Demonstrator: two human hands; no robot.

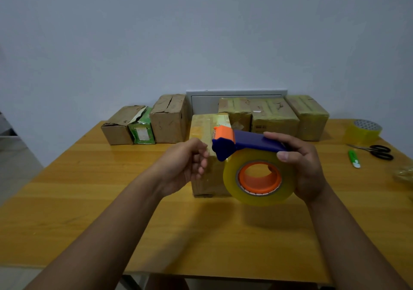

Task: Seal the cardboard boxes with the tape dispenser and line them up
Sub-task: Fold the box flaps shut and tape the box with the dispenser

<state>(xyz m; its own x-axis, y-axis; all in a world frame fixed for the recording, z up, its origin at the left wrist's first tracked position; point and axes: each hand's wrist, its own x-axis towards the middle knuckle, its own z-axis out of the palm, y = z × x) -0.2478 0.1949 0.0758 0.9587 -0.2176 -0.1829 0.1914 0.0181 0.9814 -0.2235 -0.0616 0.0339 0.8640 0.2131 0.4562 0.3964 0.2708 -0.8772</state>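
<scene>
The right hand [306, 162] has its grip wrapped around the tape dispenser [250, 143], held above the desk [89, 200]; fingers lie over the blue handle and the thumb presses the edge of the tape roll [259, 179]. The dispenser's long axis runs left to right, its orange cutter end pointing left and slightly away, the roll hanging below with its orange hub facing the camera. The left hand [186, 162] hovers just left of the cutter, fingers loosely curled, holding nothing I can make out. Behind both stands a taped cardboard box [204, 128], its long side running away from the camera. 6 more boxes line the far edge.
</scene>
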